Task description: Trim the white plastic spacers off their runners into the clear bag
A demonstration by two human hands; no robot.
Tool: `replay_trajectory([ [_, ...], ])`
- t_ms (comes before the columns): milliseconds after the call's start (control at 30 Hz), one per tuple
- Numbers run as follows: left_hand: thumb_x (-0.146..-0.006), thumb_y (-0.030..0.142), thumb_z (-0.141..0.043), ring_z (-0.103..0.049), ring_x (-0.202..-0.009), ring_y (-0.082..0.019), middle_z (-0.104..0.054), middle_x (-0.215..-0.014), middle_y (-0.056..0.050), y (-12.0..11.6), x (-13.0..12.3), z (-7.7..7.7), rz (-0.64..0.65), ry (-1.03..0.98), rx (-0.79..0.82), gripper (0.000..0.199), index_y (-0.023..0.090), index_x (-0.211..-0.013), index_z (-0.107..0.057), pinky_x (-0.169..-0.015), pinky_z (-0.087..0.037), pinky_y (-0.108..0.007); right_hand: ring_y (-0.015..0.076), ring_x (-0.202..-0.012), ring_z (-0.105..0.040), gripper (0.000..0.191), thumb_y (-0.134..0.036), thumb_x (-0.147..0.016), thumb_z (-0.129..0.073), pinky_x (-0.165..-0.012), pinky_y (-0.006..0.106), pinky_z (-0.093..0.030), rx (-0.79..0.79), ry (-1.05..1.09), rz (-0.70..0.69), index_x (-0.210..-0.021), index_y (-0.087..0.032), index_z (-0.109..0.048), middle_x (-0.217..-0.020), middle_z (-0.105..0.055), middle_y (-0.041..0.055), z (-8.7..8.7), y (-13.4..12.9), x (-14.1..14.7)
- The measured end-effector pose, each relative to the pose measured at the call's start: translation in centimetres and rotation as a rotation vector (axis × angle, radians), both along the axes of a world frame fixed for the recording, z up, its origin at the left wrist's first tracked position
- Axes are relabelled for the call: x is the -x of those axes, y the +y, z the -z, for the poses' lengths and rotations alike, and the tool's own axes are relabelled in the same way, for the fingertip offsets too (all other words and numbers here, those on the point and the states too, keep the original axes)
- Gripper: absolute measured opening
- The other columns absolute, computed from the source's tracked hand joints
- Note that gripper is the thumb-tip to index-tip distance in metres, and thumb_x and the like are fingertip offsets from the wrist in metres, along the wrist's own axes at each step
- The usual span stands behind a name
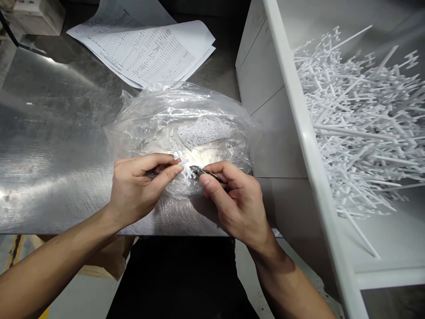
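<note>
Between thumb and fingers, my left hand point(141, 181) pinches a small white plastic sprue point(186, 168) with short branches. My right hand point(235, 190) is closed around a pair of small dark nippers point(202, 172), whose tips touch or nearly touch the sprue's right side. Both hands are over the front of a clear plastic bag point(179, 99) lying on the metal table. Inside the bag's opening lies a heap of tiny white pieces point(207, 132). The handles of the nippers are mostly hidden by my right fingers.
Printed paper sheets point(149, 48) lie behind the bag on the metal table point(59, 146). To the right, a tall-walled white bin point(305, 133) holds a large pile of white plastic sprues point(361, 124). A pale block point(40, 17) sits at the back left. A cardboard box point(106, 259) is below the table.
</note>
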State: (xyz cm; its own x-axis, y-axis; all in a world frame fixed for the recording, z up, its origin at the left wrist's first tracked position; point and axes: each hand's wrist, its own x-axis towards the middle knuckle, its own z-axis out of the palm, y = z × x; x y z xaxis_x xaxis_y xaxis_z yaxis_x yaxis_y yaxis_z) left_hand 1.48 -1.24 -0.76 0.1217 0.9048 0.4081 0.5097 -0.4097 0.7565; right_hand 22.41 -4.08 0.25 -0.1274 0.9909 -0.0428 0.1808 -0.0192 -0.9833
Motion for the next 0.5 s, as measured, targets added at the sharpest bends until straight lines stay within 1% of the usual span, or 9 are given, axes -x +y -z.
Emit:
replay_trajectory([
  [167,-0.088,0.02,-0.089,-0.079,-0.068,-0.011,-0.086,-0.088,0.004,-0.05,-0.14,0.07,-0.033,-0.018,0.031,0.007,0.024,-0.092,-0.085,-0.065,-0.065,-0.017,0.0096,-0.053,-0.042,0.013,-0.032,-0.102,-0.07,-0.047,0.025,-0.032,0.085,0.151,0.046,-0.094,-0.021,-0.068,-0.066,-0.055,-0.0055,-0.46,-0.14,0.18],
  [233,-0.088,0.02,-0.089,-0.079,-0.069,-0.011,-0.085,-0.087,0.003,-0.07,-0.16,0.09,-0.033,-0.009,0.022,0.007,0.024,-0.091,-0.084,-0.065,-0.065,-0.017,0.0097,-0.053,-0.042,0.012,-0.031,-0.101,-0.071,-0.047,0.025,-0.032,0.103,0.189,0.019,-0.095,-0.022,-0.069,-0.064,-0.054,-0.0057,-0.7,-0.32,0.15],
  [333,-0.089,0.02,-0.088,-0.079,-0.07,-0.011,-0.085,-0.087,0.004,-0.05,-0.17,0.11,-0.027,0.012,0.012,0.007,0.024,-0.091,-0.083,-0.066,-0.065,-0.017,0.0099,-0.053,-0.044,0.01,-0.029,-0.102,-0.071,-0.047,0.024,-0.034,0.102,0.19,-0.041,-0.094,-0.022,-0.07,-0.063,-0.054,-0.006,-0.93,-0.48,0.14],
  [500,-0.09,0.019,-0.087,-0.079,-0.07,-0.011,-0.085,-0.087,0.004,-0.03,-0.2,0.05,-0.014,0.028,-0.004,0.007,0.024,-0.091,-0.082,-0.065,-0.064,-0.018,0.0092,-0.053,-0.044,0.009,-0.027,-0.102,-0.071,-0.048,0.023,-0.035,0.064,0.171,-0.049,-0.095,-0.022,-0.07,-0.063,-0.054,-0.0063,-0.88,-0.42,0.24],
])
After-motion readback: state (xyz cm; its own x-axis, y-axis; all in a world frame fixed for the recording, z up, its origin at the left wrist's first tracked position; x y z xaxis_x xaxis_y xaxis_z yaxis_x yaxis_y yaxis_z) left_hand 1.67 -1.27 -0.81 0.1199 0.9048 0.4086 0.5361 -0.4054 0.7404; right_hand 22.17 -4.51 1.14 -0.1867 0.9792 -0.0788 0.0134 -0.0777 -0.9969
